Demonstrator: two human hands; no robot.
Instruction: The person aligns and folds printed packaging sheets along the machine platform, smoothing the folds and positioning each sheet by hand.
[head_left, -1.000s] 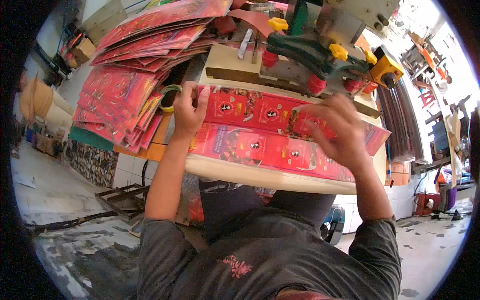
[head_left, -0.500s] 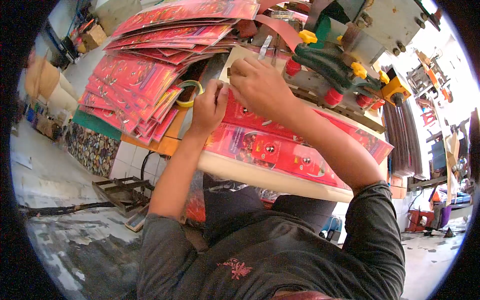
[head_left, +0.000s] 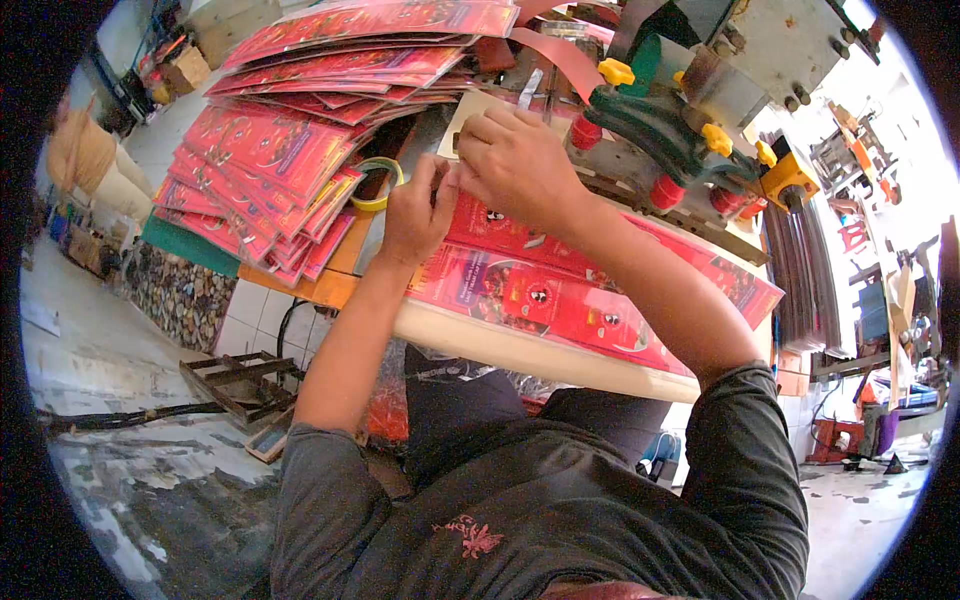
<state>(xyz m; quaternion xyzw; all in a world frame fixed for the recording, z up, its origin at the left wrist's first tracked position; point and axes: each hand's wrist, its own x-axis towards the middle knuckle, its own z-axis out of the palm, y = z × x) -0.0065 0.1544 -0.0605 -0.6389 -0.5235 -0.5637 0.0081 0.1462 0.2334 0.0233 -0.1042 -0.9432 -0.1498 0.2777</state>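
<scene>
My left hand (head_left: 418, 215) and my right hand (head_left: 520, 168) meet at the upper left corner of a red printed sheet (head_left: 560, 300), which lies on a cream-coloured padded board. Both hands are closed, with thumbs and fingertips pinched close together. Whatever sits between the fingertips is hidden or too small to make out. My right forearm crosses over the sheet. Just left of my left hand lies a roll of yellow tape (head_left: 396, 178) on the worktable.
Overlapping stacks of red printed sheets (head_left: 265, 150) cover the left of the table. Behind the board stands a metal machine (head_left: 780, 50) with yellow knobs and red cylindrical feet. A yellow switch box (head_left: 790, 180) hangs at right. Dark upright panels (head_left: 805, 285) stand beyond it.
Both hands stay pinched at the same corner, with only slight finger movement. The whole view has shifted a little; the sheets and the tape stay put.
</scene>
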